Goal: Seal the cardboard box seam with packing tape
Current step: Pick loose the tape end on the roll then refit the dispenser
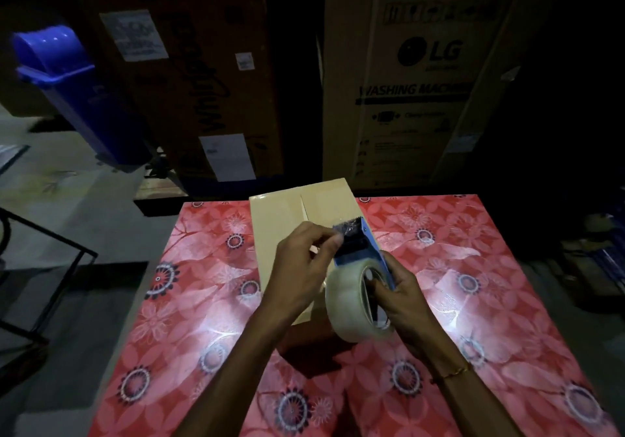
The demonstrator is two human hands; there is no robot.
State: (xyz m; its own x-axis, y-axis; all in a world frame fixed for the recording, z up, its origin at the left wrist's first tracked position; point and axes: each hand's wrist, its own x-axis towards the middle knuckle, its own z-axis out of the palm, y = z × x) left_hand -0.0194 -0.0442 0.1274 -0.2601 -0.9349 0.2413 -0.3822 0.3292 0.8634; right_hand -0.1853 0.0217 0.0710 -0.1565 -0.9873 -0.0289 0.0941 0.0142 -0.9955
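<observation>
A closed tan cardboard box lies on the red floral table, its centre seam running away from me. Above the box I hold a blue tape dispenser with a roll of clear packing tape. My right hand grips the dispenser at the roll, fingers through the core. My left hand pinches the loose crumpled tape end near the serrated blade. The near part of the box is hidden behind my hands.
Large cardboard appliance boxes stand behind the table in dim light. A blue swing-lid bin stands at the far left on the floor. A black metal frame is left of the table.
</observation>
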